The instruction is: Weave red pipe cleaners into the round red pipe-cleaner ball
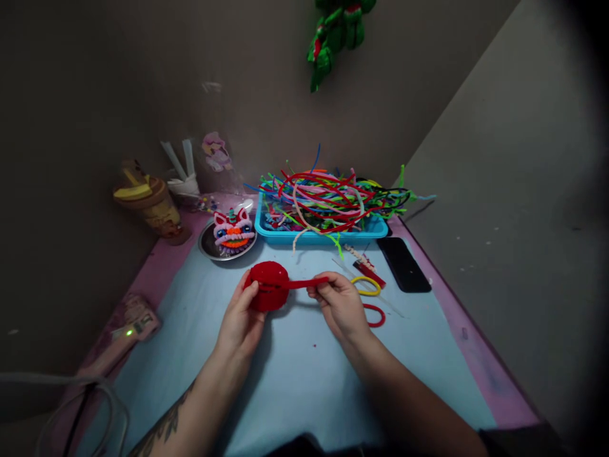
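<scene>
A round, fuzzy red piece (272, 273), which looks built from pipe cleaner, is held by its left side in my left hand (243, 311), thumb in front. From its right side a red pipe cleaner strip (302, 284) runs across to my right hand (341, 304), which pinches the strip's far end between thumb and fingers. Both hands are above the blue table cover (304, 387). Just right of my right hand lie a yellow loop (368, 285) and a red loop (375, 316) that resemble scissor handles; the rest of them is hidden.
Behind the hands stands a blue tray (323, 239) heaped with colourful pipe cleaners (333, 197). A metal bowl (226, 257) holds a lion-face figure (233, 233). A black phone (404, 264) lies right; a cup (159, 212) and a pink device (137, 324) are left.
</scene>
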Available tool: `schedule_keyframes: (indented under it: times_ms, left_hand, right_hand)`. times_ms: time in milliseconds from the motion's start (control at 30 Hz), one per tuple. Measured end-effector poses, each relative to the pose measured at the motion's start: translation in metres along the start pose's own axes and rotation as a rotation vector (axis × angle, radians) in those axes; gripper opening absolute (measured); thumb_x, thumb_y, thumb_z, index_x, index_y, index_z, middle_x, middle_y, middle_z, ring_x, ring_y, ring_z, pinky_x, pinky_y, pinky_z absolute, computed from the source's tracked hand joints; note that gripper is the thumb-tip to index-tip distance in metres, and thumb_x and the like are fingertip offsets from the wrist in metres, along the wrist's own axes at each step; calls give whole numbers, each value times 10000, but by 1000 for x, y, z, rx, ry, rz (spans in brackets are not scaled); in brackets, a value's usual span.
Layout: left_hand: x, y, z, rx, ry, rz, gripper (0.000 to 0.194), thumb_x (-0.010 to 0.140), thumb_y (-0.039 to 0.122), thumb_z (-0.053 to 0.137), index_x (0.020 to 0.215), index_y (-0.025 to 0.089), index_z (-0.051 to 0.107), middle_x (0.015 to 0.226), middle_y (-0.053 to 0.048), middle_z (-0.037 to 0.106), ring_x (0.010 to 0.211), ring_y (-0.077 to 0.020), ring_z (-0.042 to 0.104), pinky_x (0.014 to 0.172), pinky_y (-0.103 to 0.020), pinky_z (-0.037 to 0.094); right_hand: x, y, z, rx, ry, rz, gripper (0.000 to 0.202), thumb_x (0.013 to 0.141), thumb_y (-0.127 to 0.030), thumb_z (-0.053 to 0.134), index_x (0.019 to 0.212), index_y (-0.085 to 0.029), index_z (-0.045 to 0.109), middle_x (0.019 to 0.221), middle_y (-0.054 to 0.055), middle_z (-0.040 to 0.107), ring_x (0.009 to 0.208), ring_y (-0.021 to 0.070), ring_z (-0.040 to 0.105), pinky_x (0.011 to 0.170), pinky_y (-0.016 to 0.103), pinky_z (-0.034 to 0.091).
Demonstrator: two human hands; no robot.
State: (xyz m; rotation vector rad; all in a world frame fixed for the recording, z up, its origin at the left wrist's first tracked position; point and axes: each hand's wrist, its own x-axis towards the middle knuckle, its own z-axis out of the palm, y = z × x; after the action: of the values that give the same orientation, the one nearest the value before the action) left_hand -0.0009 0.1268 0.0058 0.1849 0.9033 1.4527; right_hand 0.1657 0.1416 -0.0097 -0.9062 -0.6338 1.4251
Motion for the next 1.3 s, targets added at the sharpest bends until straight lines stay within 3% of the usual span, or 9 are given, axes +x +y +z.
schedule_keyframes:
  times_ms: [200,400,833,1033,1167,1300]
  left_hand:
    - [-1,-1,3,-57,-10,-78,348,801,113,646,1143,175,645,1062,-78,727,893,-192,697,782,-306,584]
    - [-2,-1,6,-64,-6,-98,319,827,102,598,1133,179,650,1043,-82,728,881,-196,703,767,-314,591]
    - [-7,-9,6,-50,-17,-152,347,826,105,604,1166,171,628,1083,-98,721,891,-202,705,780,-328,591]
    - [-5,-13,4,-77,-19,-173,439,811,88,608,1242,174,593,1060,-89,728,890,-194,706,816,-315,580]
    - [-3,-13,3,-71,20,-167,452,795,62,596,1234,171,601,1009,-78,738,863,-191,708,784,-298,581]
    - [-2,-9,3,-57,27,-97,410,789,83,617,1183,192,636,1018,-73,740,843,-194,707,732,-283,581]
  right_hand:
    - [2,5,0,25,-49,40,253,644,-352,824,753,-214,642,664,-28,634,603,123,619,607,282,539]
    - [3,15,0,86,-23,160,281,559,-298,864,723,-208,654,674,-20,660,624,136,648,595,274,554]
    - [-2,21,9,-46,77,107,197,601,-300,799,765,-205,743,638,-6,649,584,116,575,571,256,484]
    - [-4,23,5,-370,22,-156,154,687,-253,734,832,-257,786,856,14,597,805,144,581,690,266,483]
    - [-9,21,3,-537,-32,-242,213,767,-252,672,953,-277,773,894,21,574,811,148,577,680,265,488]
    - [-12,16,2,-710,-39,-398,272,785,-185,621,1032,-243,719,853,14,595,698,131,549,643,260,474]
